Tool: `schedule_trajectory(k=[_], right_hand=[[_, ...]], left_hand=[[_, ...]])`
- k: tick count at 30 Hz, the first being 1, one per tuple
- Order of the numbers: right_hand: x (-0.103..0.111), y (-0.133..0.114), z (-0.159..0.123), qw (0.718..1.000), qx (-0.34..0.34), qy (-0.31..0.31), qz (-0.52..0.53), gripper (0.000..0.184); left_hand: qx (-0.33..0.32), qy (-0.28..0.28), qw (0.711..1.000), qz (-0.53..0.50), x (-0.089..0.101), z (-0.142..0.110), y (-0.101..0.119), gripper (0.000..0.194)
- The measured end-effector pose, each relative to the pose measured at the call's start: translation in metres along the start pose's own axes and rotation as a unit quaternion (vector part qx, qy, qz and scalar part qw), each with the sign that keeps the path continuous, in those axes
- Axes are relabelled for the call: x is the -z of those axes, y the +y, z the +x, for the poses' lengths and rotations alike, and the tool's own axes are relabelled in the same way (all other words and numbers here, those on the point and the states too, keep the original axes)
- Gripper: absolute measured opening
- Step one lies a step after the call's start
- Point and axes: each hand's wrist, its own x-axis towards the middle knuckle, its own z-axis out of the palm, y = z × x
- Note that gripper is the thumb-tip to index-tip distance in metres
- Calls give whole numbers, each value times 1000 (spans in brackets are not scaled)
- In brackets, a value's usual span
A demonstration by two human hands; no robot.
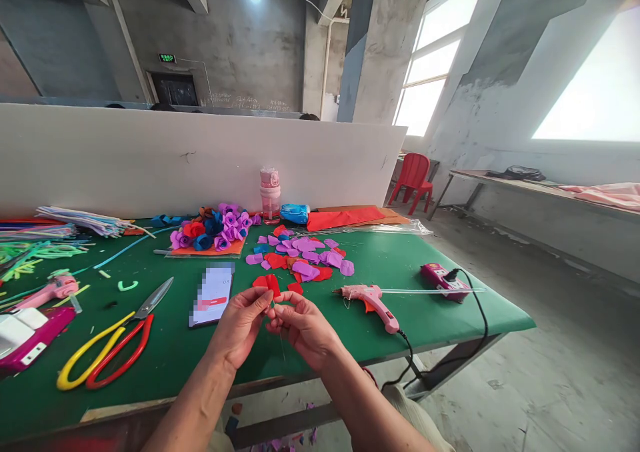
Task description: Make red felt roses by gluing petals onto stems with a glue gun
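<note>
My left hand point(246, 320) and my right hand point(303, 327) meet over the table's front edge, fingers pinched together. Between their fingertips is a red paper petal point(273, 284), its lower end hidden by the fingers. A thin strand hangs beneath them; what it is made of I cannot make out. Just beyond the hands lie loose purple petals point(306, 271) with red and blue ones among them. To the right rests a pink glue gun point(373, 302) with a clear glue stick in its back. A phone point(213, 295) lies left of my left hand.
Scissors point(125, 342) with yellow and red handles lie at left, near a second pink glue gun point(50, 291). Finished paper flowers point(215, 229), a pink bottle point(270, 195) and red paper point(345, 217) line the back. A power strip point(445, 282) trails a cord off the right edge.
</note>
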Motion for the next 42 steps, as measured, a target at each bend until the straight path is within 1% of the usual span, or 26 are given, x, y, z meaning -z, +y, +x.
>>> schedule_trajectory(k=[9, 12, 15, 18, 20, 27, 29, 33, 38, 42], right_hand=[[-2, -3, 0, 1000, -2, 16, -22, 36], [-2, -3, -1, 999, -3, 19, -33, 37], [-2, -2, -1, 997, 18, 20, -75, 32], [-2, -3, -2, 993, 37, 21, -113, 28], [-2, -4, -2, 993, 32, 24, -111, 28], [-4, -4, -3, 996, 16, 26, -88, 28], [-3, -4, -3, 996, 17, 26, -89, 28], [-2, -4, -2, 995, 17, 28, -92, 28], [-2, -4, -3, 996, 12, 24, -82, 29], [-2, -3, -3, 998, 1, 19, -66, 28]], left_hand=[[0, 2, 1000, -3, 0, 0, 2, 19], [2, -8, 1000, -1, 2, 1, 0, 18], [-1, -10, 1000, -6, 2, 2, -1, 18], [-7, 11, 1000, -12, 3, 4, -1, 19], [-11, 10, 1000, -7, 4, 4, -1, 18], [-4, -37, 999, 29, 6, 4, 1, 19], [-5, -35, 999, 38, 4, 3, 1, 18], [-19, -9, 998, 54, 2, 1, 4, 17], [-23, -36, 997, 66, 3, 0, 7, 16], [-19, -27, 997, 70, 4, 0, 7, 16]])
